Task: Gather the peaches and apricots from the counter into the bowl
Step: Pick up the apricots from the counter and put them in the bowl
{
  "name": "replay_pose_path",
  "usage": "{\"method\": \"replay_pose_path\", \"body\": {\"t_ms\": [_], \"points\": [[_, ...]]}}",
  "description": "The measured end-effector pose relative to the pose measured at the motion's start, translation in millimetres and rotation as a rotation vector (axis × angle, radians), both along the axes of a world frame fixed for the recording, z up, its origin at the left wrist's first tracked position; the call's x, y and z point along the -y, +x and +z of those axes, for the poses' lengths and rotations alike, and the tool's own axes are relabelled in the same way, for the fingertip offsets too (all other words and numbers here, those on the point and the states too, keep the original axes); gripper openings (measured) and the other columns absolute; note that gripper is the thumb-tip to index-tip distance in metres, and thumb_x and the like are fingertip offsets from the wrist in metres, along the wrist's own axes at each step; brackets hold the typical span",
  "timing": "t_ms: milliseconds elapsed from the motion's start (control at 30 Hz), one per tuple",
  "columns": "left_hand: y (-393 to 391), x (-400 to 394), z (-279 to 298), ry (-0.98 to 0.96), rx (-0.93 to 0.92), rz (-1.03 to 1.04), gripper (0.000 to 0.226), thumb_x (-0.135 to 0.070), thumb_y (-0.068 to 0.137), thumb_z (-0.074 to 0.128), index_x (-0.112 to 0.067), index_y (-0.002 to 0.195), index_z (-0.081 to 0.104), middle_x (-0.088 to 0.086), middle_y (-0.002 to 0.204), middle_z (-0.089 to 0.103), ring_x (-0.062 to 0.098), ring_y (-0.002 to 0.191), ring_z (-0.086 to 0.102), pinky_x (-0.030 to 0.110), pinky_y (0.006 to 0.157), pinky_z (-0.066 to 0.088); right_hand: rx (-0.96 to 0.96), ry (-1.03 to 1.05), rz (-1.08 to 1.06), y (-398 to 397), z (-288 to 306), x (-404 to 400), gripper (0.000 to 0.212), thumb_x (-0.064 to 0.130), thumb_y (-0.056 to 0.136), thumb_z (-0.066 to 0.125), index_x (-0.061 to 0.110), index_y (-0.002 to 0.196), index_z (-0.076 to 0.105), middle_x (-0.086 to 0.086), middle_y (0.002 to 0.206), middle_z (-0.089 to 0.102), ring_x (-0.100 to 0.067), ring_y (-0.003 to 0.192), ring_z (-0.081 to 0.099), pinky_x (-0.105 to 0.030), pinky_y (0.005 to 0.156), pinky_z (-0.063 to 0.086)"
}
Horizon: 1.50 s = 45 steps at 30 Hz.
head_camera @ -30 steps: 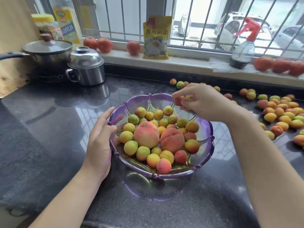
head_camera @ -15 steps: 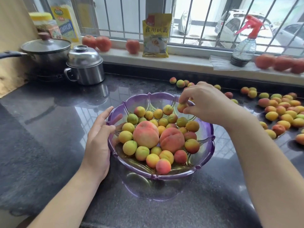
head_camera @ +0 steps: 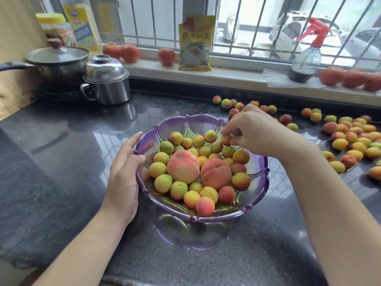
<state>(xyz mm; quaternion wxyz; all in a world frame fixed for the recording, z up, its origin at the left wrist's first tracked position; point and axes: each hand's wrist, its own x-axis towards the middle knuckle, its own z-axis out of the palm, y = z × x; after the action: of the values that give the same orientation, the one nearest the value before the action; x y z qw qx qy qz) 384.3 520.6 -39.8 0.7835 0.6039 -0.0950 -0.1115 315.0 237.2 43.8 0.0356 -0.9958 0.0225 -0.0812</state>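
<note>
A purple translucent bowl (head_camera: 255, 195) stands on the dark counter, holding two big peaches (head_camera: 183, 167) and several small apricots. My left hand (head_camera: 123, 176) rests flat against the bowl's left wall with straight fingers. My right hand (head_camera: 253, 131) reaches over the bowl's far right rim and pinches a small apricot (head_camera: 226, 139) low among the fruit. Several more apricots (head_camera: 350, 141) lie scattered on the counter to the right and behind the bowl.
A steel lidded pot (head_camera: 107, 81) and a pan (head_camera: 57, 60) stand at the back left. On the windowsill sit tomatoes (head_camera: 128, 52), a yellow packet (head_camera: 195, 42) and a spray bottle (head_camera: 307, 56). The counter's front edge runs below the bowl.
My right hand has lowered with the apricot from above the bowl's far rim down to the fruit inside. The left hand has stayed on the bowl.
</note>
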Motion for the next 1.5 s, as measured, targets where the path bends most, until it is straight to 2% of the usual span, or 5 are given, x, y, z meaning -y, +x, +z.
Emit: {"method": "replay_pose_path", "body": {"t_ms": [300, 467, 667, 1100, 1500], "points": [[0, 0, 0, 0.006, 0.002, -0.005, 0.06, -0.023, 0.081, 0.054, -0.028, 0.14, 0.065, -0.003, 0.125, 0.078, 0.015, 0.124, 0.071, 0.042, 0.11, 0.053, 0.105, 0.215, -0.067, -6, 5, 9, 0.018, 0.027, 0.094, 0.07, 0.03, 0.11, 0.077, 0.014, 0.097, 0.068, -0.013, 0.098, 0.057, -0.031, 0.086, 0.047], [-1, 0, 1, 0.013, 0.003, -0.008, 0.058, -0.024, 0.081, 0.053, -0.03, 0.138, 0.065, -0.004, 0.126, 0.078, 0.016, 0.124, 0.07, 0.045, 0.113, 0.052, 0.648, 0.458, -0.565, -12, -24, 66, 0.026, 0.008, 0.093, 0.055, 0.016, 0.105, 0.077, -0.005, 0.103, 0.074, -0.021, 0.099, 0.068, -0.028, 0.089, 0.05], [0, 1, -1, -0.001, 0.009, -0.007, 0.057, -0.022, 0.082, 0.052, -0.029, 0.137, 0.066, -0.001, 0.128, 0.077, 0.014, 0.13, 0.067, 0.046, 0.116, 0.048, 0.529, 0.409, -0.889, -31, -79, 85, 0.03, 0.014, 0.102, 0.051, 0.006, 0.127, 0.065, -0.022, 0.13, 0.052, -0.038, 0.117, 0.055, -0.039, 0.101, 0.042], [0, 1, -2, -0.02, 0.018, 0.003, 0.062, -0.019, 0.081, 0.052, -0.023, 0.142, 0.064, 0.0, 0.126, 0.078, 0.012, 0.126, 0.069, 0.044, 0.115, 0.049, 0.27, 0.157, -0.958, -10, -79, 89, 0.043, 0.041, 0.102, 0.047, 0.006, 0.124, 0.06, -0.019, 0.127, 0.046, -0.046, 0.109, 0.057, -0.049, 0.093, 0.045], [0, 0, -1, -0.009, 0.024, -0.01, 0.059, -0.021, 0.082, 0.052, -0.027, 0.139, 0.065, 0.003, 0.131, 0.075, 0.013, 0.13, 0.067, 0.047, 0.117, 0.048, 0.681, 0.412, -0.75, -23, -76, 82, 0.033, 0.017, 0.096, 0.056, 0.009, 0.127, 0.064, -0.019, 0.124, 0.056, -0.031, 0.112, 0.055, -0.032, 0.095, 0.041]]}}
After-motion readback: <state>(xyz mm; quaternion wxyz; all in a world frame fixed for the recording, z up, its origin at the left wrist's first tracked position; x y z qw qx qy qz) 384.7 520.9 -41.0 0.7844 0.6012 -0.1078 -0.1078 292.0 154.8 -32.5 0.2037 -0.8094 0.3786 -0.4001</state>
